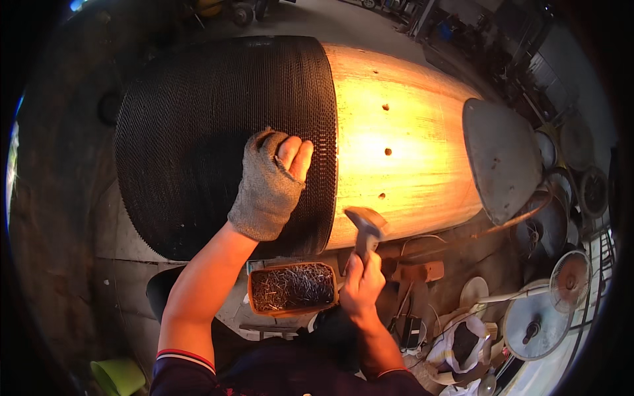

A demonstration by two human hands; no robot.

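Note:
A large wooden drum (pixel 416 86) lies across in front of me, its bare right part brightly lit, with several dark holes. Black, finely toothed strips (pixel 211 112) cover the left part in close rows. My left hand (pixel 274 181), in a grey fingerless glove, rests at these rows near their right edge. Its fingers are curled together; whatever they pinch is too small or hidden. My right hand (pixel 361 285) grips a hammer (pixel 367 226) by the handle, its head raised apart from the drum's lower edge. Between my forearms sits an orange-brown box (pixel 290 312) of small nails.
A grey shield-like plate (pixel 500 158) stands at the drum's right end. Several metal discs and a round grille (pixel 570 280) crowd the right side. A white sack (pixel 462 353) is at lower right, a green bucket (pixel 119 376) at lower left.

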